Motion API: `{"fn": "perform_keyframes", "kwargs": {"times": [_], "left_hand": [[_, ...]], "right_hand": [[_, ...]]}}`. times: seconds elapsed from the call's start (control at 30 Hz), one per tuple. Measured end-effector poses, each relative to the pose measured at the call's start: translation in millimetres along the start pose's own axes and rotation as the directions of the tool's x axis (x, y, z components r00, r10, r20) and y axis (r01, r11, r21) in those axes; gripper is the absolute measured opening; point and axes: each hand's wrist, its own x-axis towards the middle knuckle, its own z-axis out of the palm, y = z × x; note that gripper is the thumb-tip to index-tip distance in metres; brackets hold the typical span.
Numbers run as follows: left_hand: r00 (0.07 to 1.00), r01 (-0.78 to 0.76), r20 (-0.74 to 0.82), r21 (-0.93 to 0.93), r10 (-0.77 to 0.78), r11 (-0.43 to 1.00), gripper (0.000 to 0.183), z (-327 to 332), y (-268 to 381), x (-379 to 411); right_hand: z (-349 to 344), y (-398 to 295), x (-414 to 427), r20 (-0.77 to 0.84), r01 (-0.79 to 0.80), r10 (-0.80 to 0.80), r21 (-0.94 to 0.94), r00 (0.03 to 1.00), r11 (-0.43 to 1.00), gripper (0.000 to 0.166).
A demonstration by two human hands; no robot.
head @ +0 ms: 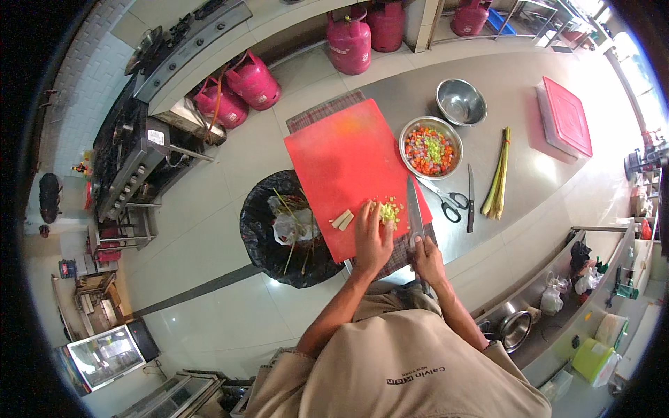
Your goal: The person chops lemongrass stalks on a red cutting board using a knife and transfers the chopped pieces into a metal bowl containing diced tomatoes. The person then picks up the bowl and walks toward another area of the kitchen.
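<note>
My left hand (374, 235) rests on the red cutting board (339, 162), its fingertips at a small heap of chopped pale green pieces (390, 211). In my right hand (428, 256) is the handle of a large kitchen knife (414, 209), whose blade points away from me along the board's right edge. Short pale stalk pieces (343, 220) lie left of my left hand. A steel bowl of diced orange, green and purplish vegetables (431, 148) stands beside the board. Scissors (450, 202) and a small dark-handled knife (471, 198) lie to the right.
An empty-looking steel bowl (461, 102), a bundle of long green stalks (496, 177) and a red-lidded plastic box (567, 117) are on the steel table (522, 78). A black-lined waste bin (256, 230) stands left of the board. Pink gas cylinders (350, 44) stand beyond.
</note>
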Motion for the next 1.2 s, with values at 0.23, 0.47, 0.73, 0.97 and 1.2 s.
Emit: {"fn": "perform_keyframes", "kwargs": {"times": [0.23,0.47,0.73,0.97,1.2], "left_hand": [[0.994,0.112,-0.019,0.242,-0.111,0.964,0.059,45.9,19.5,43.9],[0.975,0.18,-0.136,0.026,-0.175,0.983,0.047,64.0,-5.2,39.6],[0.99,0.056,-0.121,-0.081,-0.065,0.995,0.042,64.3,58.6,88.2],[0.966,0.092,-0.202,-0.305,-0.159,0.948,0.039,136.6,99.7,198.3],[0.898,0.315,-0.185,-0.362,-0.399,0.877,0.038,138.8,81.0,208.9]], "right_hand": [[22.4,27.7,18.9,0.085,0.235,-0.223,-0.194,0.971,0.952,0.032],[47.5,38.1,24.8,0.234,0.34,-0.325,-0.027,0.916,0.94,0.029],[-9.7,-8.4,27.9,0.207,0.404,-0.374,-0.125,0.904,0.906,0.03],[-85.4,-95.8,84.6,-0.099,0.395,-0.426,-0.233,0.899,0.889,0.029],[-109.2,-129.1,82.8,-0.184,0.396,-0.469,-0.328,0.864,0.858,0.028]]}}
